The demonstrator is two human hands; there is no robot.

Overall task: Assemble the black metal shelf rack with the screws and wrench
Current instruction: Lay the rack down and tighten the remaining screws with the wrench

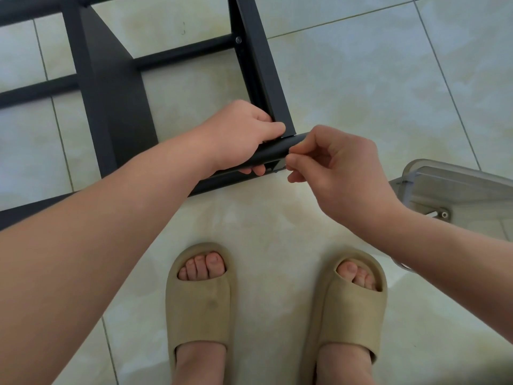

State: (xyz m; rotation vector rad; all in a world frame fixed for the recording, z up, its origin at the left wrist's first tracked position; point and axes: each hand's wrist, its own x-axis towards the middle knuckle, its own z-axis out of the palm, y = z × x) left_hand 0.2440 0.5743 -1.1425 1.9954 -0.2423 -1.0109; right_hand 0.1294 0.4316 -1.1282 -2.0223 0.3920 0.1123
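The black metal shelf rack (111,87) stands on the tiled floor, filling the upper left, with an angled upright (263,65) and a fitted screw (238,39) on it. My left hand (244,134) grips the near black rail (273,151) where it meets the upright's lower end. My right hand (333,165) pinches something small at the rail's right end, with thumb and forefinger pressed together; a bit of metal (279,169) shows just below. What it pinches is hidden by the fingers.
A clear plastic box (449,184) sits on the floor at the right, with a small metal part (441,214) inside or under it. My two feet in beige slippers (200,307) stand close below the rack. Pale floor tiles surround everything.
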